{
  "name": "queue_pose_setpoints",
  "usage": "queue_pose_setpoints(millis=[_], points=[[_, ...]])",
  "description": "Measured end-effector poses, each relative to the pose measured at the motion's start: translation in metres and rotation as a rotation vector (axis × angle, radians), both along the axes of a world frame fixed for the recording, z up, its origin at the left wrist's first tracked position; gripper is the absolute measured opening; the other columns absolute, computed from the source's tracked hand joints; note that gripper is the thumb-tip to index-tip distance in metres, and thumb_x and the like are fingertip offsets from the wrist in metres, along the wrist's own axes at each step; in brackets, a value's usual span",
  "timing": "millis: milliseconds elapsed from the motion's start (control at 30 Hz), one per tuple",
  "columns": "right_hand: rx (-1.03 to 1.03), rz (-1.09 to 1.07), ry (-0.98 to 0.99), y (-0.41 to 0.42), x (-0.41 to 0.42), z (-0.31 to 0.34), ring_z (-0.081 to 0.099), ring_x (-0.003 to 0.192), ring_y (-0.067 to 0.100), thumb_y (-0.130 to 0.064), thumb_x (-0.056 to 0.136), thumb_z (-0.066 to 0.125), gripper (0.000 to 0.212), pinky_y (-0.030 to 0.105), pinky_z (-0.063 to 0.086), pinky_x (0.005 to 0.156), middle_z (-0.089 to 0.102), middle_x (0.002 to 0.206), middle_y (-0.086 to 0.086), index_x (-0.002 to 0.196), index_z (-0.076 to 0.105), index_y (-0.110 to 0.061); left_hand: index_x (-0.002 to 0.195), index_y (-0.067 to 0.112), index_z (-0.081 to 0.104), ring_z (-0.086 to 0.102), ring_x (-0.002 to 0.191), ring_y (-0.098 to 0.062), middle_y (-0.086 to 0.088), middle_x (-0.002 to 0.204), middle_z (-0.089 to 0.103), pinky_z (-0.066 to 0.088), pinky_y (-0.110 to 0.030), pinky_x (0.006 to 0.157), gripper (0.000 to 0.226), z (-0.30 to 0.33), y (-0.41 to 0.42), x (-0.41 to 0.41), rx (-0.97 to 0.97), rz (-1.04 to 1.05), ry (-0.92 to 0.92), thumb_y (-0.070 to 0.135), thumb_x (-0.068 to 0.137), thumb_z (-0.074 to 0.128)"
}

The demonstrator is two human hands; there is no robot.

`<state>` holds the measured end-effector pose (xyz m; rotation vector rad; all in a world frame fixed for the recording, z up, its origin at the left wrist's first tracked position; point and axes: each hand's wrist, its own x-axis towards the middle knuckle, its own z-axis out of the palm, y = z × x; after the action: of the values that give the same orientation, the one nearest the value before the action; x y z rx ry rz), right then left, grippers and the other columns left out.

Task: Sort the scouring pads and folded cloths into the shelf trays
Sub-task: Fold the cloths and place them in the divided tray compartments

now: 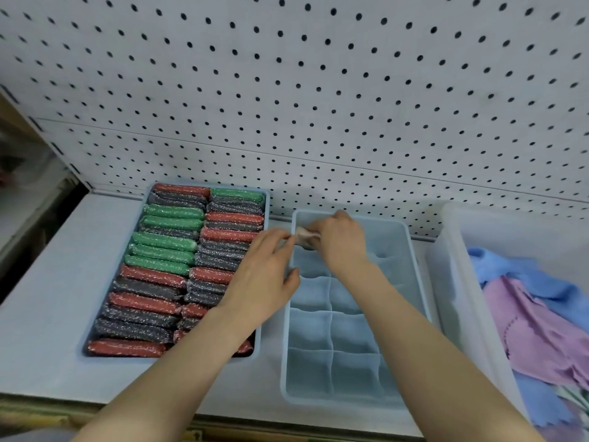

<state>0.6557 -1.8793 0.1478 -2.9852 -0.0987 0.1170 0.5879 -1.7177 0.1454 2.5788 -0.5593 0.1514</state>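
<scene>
Left hand: the left hand [264, 275] reaches in from the lower left, palm down, over the right edge of the pad tray; its fingertips pinch the left end of a small folded cloth [306, 236].
Right hand: the right hand [342, 242] comes in from the lower right, wrist bent, fingers curled round the right end of the same cloth, so both hands hold it between them.
Folded cloth: pale pinkish, bunched small, held just above the far left compartment of the divided tray [411, 250]; most of it is hidden by the fingers.
Left of the grip: a blue tray [145, 199] packed with two columns of scouring pads [165, 244] in red, green and dark grey, lying on their sides; the left forearm covers its near right corner.
Below the grip: the divided tray is pale blue with two columns of square compartments; those in view hold nothing, and the right forearm crosses its right column.
Right of the grip: a clear bin [452, 282] just beside the divided tray, holding loose blue and pink cloths [535, 320].
Behind the grip: a white pegboard [318, 90] with dark holes rises from the shelf [47, 282].
Writing: no readable labels or brands.
</scene>
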Motion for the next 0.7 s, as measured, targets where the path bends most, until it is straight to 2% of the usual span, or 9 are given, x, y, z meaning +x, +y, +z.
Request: queue_pose_setpoints(millis=[67,133,200,300,400,467,533,633,700], points=[[-0.026,0.008,0.014,0.001,0.001,0.002,0.058,0.099,0.025,-0.033,0.091,0.061,0.017,0.026,0.037,0.069,0.040,0.070,-0.002,0.100,0.072,-0.026,0.132,-0.002,0.056,0.044,0.129,-0.029,-0.015,0.130,0.053,0.030,-0.031,0.112,0.053,-0.001,0.000,0.000,-0.003,0.005,-0.001,0.015,0.083,0.068],[0.014,-0.020,0.062,0.001,0.000,0.005,0.060,0.089,0.028,-0.039,0.088,0.062,0.018,0.028,0.039,0.065,0.055,0.073,0.003,0.091,0.070,-0.023,0.132,-0.003,0.056,0.045,0.128,-0.029,-0.015,0.131,0.053,0.030,-0.030,0.112,0.053,-0.001,0.000,0.000,-0.007,0.005,0.004,0.014,0.083,0.068],[0.050,-0.040,0.111,-0.002,-0.006,0.005,0.057,0.079,0.028,-0.039,0.090,0.060,0.021,0.029,0.038,0.062,0.061,0.075,0.005,0.081,0.067,-0.021,0.132,-0.003,0.056,0.046,0.128,-0.029,-0.014,0.131,0.053,0.032,-0.031,0.110,0.053,-0.001,0.001,-0.002,-0.012,0.011,0.010,0.013,0.083,0.068],[0.237,-0.080,0.135,-0.009,-0.019,-0.001,0.046,0.071,0.022,-0.043,0.093,0.060,0.034,0.029,0.038,0.062,0.049,0.059,-0.002,0.063,0.057,-0.028,0.132,-0.002,0.056,0.047,0.127,-0.029,-0.013,0.131,0.053,0.032,-0.029,0.110,0.052,0.000,0.001,-0.008,-0.017,0.020,0.020,0.013,0.084,0.068],[0.304,-0.105,0.071,-0.010,-0.029,-0.005,0.041,0.089,0.015,-0.045,0.092,0.061,0.023,0.029,0.040,0.068,0.057,0.073,0.003,0.079,0.072,-0.029,0.133,-0.002,0.056,0.042,0.131,-0.027,-0.012,0.135,0.051,0.028,-0.028,0.114,0.049,0.001,-0.002,-0.021,-0.047,0.026,0.021,0.012,0.086,0.066],[0.270,-0.118,0.010,-0.007,-0.034,-0.010,0.045,0.091,0.016,-0.044,0.091,0.061,0.021,0.027,0.032,0.067,0.062,0.088,0.008,0.089,0.075,-0.028,0.133,0.000,0.056,0.041,0.131,-0.025,-0.010,0.137,0.049,0.028,-0.026,0.113,0.046,0.001,-0.004,-0.029,-0.070,0.041,0.022,0.010,0.088,0.063],[0.281,-0.124,-0.007,-0.005,-0.037,-0.012,0.051,0.091,0.019,-0.043,0.091,0.061,0.020,0.025,0.026,0.067,0.064,0.092,0.008,0.095,0.075,-0.030,0.132,0.001,0.057,0.045,0.126,-0.025,-0.009,0.136,0.050,0.031,-0.026,0.110,0.043,0.000,-0.006,-0.036,-0.083,0.063,0.028,0.008,0.089,0.062],[0.372,-0.112,0.052,-0.010,-0.035,-0.009,0.057,0.095,0.024,-0.037,0.091,0.064,0.018,0.028,0.041,0.073,0.068,0.089,0.007,0.098,0.076,-0.025,0.128,0.002,0.060,0.051,0.115,-0.026,-0.008,0.130,0.054,0.040,-0.030,0.103,0.040,0.002,-0.007,-0.036,-0.077,0.075,0.020,0.006,0.089,0.062],[0.352,-0.094,0.058,-0.018,-0.038,-0.005,0.055,0.108,0.025,-0.034,0.093,0.062,0.024,0.033,0.047,0.087,0.071,0.102,0.008,0.110,0.073,-0.021,0.128,0.002,0.061,0.053,0.112,-0.026,-0.009,0.129,0.056,0.042,-0.033,0.102,0.039,0.004,-0.006,-0.031,-0.054,0.074,0.012,0.006,0.089,0.063]])
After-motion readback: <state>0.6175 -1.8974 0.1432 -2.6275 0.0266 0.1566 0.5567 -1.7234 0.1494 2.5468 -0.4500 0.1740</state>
